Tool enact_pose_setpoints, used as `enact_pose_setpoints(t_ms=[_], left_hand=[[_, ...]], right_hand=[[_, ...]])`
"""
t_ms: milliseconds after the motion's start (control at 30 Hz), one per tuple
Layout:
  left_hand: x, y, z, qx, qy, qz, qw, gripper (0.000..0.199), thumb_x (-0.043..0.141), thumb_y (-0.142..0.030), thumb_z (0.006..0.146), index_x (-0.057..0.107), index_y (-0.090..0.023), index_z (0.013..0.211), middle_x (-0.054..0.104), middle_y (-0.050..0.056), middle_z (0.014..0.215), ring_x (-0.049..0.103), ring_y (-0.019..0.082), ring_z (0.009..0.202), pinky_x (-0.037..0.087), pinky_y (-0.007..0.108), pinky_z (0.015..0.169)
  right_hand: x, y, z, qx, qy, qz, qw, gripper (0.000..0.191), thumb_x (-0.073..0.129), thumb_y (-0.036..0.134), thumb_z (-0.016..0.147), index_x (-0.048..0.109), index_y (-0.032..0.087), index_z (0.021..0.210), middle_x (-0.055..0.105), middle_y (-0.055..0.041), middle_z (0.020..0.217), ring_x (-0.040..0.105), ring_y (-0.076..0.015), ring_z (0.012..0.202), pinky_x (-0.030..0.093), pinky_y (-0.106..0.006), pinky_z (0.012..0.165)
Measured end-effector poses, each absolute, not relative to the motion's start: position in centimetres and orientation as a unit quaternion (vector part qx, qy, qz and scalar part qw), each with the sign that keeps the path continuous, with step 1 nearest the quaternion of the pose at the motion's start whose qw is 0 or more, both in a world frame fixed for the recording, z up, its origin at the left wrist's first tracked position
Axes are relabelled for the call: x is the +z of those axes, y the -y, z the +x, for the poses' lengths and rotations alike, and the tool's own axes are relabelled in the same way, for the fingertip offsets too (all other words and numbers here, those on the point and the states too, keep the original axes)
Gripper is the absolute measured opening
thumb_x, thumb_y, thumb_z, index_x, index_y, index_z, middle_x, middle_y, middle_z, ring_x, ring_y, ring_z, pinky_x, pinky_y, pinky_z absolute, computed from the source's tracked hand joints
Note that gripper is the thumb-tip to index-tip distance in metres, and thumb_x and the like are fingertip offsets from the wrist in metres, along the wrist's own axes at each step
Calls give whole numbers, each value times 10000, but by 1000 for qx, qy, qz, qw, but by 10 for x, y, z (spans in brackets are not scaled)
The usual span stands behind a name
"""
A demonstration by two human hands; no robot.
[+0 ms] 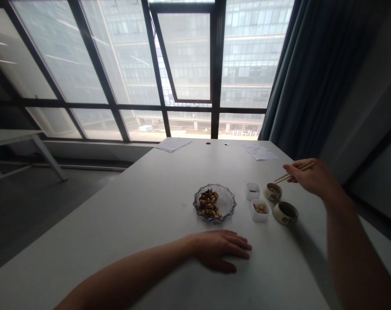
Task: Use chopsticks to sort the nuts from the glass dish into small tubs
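In the head view, rests the left hand (223, 250) palm down on the white table (143, 189), fingers fairly wide and pointing to the right, just on the near side of the glass dish (228, 203). Holds the chopsticks (282, 178) in the right hand (311, 177), fingers closed around them, above the right part of the table. Slants the chopsticks down and left, tips at the rim of the far cup (272, 196) (cannot tell touching from hovering there).

Sees dark and pale brown pieces of food (208, 201) heaped toward the left side of the glass dish. To the right of that dish, finds the far white tub (252, 196), with a little reddish-brown food inside, and the near white tub (259, 216), with light brown pieces. Just right of the tubs, finds the far cup and the near cup (286, 219), both beige with dark markings (cannot make out the contents of either).

Toward the far end of the table, shows the left papers (173, 145) and the right papers (260, 152), well apart. Beyond, shows the tilted-open window pane (189, 56) and the dark blue curtain (298, 86) at the right.
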State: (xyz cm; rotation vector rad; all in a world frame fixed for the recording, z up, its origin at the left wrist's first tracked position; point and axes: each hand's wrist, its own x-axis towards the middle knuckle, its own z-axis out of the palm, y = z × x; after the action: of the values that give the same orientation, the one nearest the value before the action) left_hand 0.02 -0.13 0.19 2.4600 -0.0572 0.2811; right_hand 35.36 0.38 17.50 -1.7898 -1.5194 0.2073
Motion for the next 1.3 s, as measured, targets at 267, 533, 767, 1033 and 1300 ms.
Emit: enact_pose_setpoints(t_ms=[267,533,767,1033,1300], left_hand=[[7,3,1,103,21,938,330,605,668,-390,954,553,-218,1522,495,98,1615,444,271,1524,254,394,1306],[7,4,-1,98,16,939,330,605,654,-404,958,555,-209,1522,500,101,1611,445,273,1523,250,390,1307],[5,2,-2,108,23,939,326,606,657,-389,959,545,-210,1527,506,108,1605,443,281,1524,257,414,1303],[6,3,-4,101,19,939,329,611,660,-391,959,537,-218,1532,496,107,1613,433,282,1530,257,425,1302],[3,2,-3,106,23,938,330,608,661,-396,956,548,-206,1523,503,111,1608,441,277,1525,248,411,1306]], right_hand=[[179,0,331,134,579,-635,493,336,795,498,852,769,169,787,792,-99,721,799,-268,676,617,-288,562],[160,0,254,289,683,-501,446,447,778,608,857,767,166,793,792,-94,729,800,-257,709,623,-278,608],[132,-5,217,322,755,-434,371,339,741,472,927,774,151,823,772,-88,724,749,-218,681,560,-287,616],[121,-8,206,289,802,-382,358,318,723,436,956,762,160,803,749,-63,766,702,-184,659,515,-280,607],[128,-5,212,275,788,-424,351,408,654,484,994,747,161,763,786,-84,734,744,-215,673,536,-290,610]])
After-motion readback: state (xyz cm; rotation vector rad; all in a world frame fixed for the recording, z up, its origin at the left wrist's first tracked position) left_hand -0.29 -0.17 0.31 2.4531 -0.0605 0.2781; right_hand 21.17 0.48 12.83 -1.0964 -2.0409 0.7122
